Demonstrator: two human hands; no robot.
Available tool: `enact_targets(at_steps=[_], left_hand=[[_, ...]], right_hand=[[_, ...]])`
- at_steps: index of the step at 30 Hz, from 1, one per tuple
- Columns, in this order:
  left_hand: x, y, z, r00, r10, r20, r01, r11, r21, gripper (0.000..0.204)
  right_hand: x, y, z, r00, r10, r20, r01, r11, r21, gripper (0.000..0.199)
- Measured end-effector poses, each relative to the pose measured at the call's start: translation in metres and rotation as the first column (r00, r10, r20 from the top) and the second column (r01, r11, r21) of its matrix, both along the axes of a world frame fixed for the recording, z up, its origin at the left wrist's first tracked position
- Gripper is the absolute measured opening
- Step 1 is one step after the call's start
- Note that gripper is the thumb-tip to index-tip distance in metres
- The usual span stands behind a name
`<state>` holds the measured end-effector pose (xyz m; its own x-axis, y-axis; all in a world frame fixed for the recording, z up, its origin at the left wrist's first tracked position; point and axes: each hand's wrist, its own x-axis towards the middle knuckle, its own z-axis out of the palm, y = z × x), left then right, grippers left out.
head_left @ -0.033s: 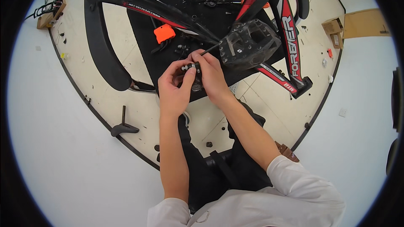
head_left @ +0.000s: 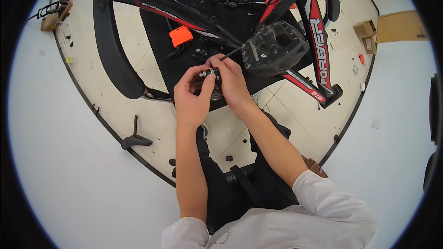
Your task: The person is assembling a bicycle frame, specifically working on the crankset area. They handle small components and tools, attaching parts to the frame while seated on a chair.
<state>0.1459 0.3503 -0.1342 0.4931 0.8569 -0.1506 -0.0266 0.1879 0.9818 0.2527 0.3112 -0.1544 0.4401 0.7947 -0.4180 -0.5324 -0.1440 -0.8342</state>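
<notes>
Both of my hands meet over the near edge of a black work surface [head_left: 159, 32]. Between thumb and fingers, my left hand [head_left: 193, 96] pinches a small black-and-silver bicycle part [head_left: 211, 73]; its exact kind is hard to make out. My right hand [head_left: 234, 85] is closed against the part's other side, fingers bent. A thin dark rod [head_left: 229, 55] sticks out past the right fingertips toward a black studded pedal [head_left: 274, 48]. Just below the part, a round metal piece [head_left: 216, 96] shows between the hands. The palms' inner sides are hidden.
A black-and-red bicycle frame [head_left: 318, 50] stretches across the far side, with a curved black fender [head_left: 110, 50] at left. An orange piece [head_left: 180, 36] and small black parts [head_left: 199, 54] lie beyond my hands. A saddle [head_left: 136, 142] sits on the floor; cardboard boxes [head_left: 365, 29] stand right.
</notes>
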Motion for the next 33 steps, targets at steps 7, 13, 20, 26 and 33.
enact_targets(at_steps=[7,13,20,26,33], left_hand=[[0.003,-0.003,0.000,0.994,0.031,-0.104,-0.020,0.994,0.106,0.018],[0.004,-0.004,0.010,0.991,0.061,-0.121,-0.023,0.956,0.294,0.017],[-0.004,0.002,0.000,0.998,-0.040,-0.056,0.053,0.964,0.260,0.016],[-0.009,0.002,0.008,0.995,0.087,-0.048,-0.066,0.939,0.337,0.015],[-0.007,-0.008,0.001,0.972,0.173,-0.160,-0.138,0.969,0.206,0.025]], right_hand=[[-0.003,0.002,-0.003,0.994,-0.022,0.107,0.023,1.000,-0.006,0.024],[-0.007,-0.001,-0.005,0.944,-0.049,0.326,0.059,0.998,-0.020,0.026],[0.001,-0.002,-0.001,0.986,0.009,0.166,-0.020,0.998,0.060,0.023],[-0.001,0.000,-0.001,0.944,0.041,0.329,-0.043,0.999,-0.002,0.026],[-0.006,0.005,-0.003,0.891,-0.022,0.454,0.025,1.000,0.000,0.028]])
